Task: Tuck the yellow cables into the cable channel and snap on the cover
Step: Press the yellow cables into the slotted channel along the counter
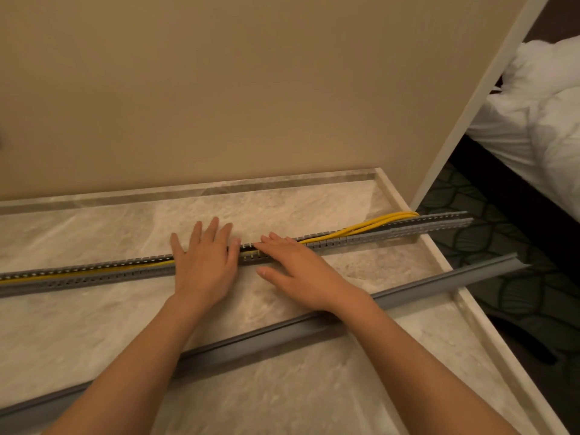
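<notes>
Two flat hands, left hand (205, 265) and right hand (301, 274), fingers straight, press yellow cables (361, 229) into a grey slotted cable channel (94, 274); its cover (439, 282) lies nearby.

yellow cables (370, 227), grey channel (94, 275), marbled counter (282, 208)

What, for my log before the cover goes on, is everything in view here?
cable channel: one, grey, slotted, lying across the marble top and overhanging its right edge
yellow cables: a few (exact count unclear), yellow, inside the channel at left, rising out of it at right
cover: one, grey, loose on the top, nearer the person, passing under both forearms
marble top: one, pale veined beige, with a raised rim
wall: one, beige, behind the top
bedding: white, rumpled, upper right
carpet: dark, patterned, on the floor at right
left hand: flat, fingers straight, on the channel
right hand: flat, fingers straight, on the channel beside the left
</notes>
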Available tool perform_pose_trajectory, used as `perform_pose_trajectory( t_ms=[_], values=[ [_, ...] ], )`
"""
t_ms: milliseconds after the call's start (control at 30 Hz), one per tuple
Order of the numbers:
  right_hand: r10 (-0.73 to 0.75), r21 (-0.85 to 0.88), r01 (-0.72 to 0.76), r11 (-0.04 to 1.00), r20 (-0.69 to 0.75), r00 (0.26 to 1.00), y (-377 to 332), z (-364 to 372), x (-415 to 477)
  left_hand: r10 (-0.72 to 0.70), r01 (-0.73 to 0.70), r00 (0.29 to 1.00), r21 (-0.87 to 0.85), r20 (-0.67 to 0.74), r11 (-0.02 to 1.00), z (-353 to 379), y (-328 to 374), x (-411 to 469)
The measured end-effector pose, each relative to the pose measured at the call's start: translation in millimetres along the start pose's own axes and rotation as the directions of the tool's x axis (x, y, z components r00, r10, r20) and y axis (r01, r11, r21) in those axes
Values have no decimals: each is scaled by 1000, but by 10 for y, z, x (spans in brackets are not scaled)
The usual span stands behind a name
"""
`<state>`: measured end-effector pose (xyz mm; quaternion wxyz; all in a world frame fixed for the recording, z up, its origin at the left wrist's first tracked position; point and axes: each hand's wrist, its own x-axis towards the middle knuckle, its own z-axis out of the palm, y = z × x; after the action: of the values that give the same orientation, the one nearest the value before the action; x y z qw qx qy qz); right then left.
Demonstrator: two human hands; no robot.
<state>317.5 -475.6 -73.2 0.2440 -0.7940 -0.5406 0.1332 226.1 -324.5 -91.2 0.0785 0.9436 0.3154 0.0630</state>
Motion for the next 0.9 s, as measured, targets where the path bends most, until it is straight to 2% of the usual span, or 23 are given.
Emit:
perform_pose_trajectory(
  t_ms=[67,200,333,433,567,700,800,900],
  values=[
    [15,111,-10,994,-39,999,31,-132,-36,84,-85,996,-22,-15,996,-11,232,10],
    [82,102,-71,992,-106,991,188,-461,-158,242,-242,970,-69,-11,968,26,715,32],
    [170,121,-153,981,-147,975,442,-894,-356,299,-295,954,-169,-2,940,107,1133,38],
    [237,108,-222,969,-156,959,630,-1192,-502,312,-304,950,-166,25,938,204,1343,-16],
    [309,-45,-315,948,-105,945,922,-1467,-651,359,-360,933,-55,-29,931,278,1566,-60],
    [378,-160,-384,909,-69,923,1142,-1655,-792,375,-375,927,-119,-23,920,319,1868,-97],
    [364,-211,-346,914,53,930,1216,-1613,-835,354,-354,935,-141,-29,925,371,1996,-137],
    [284,-221,-257,941,104,953,1234,-1464,-822,373,-379,925,-201,-67,903,394,1981,-99]
  ],
)
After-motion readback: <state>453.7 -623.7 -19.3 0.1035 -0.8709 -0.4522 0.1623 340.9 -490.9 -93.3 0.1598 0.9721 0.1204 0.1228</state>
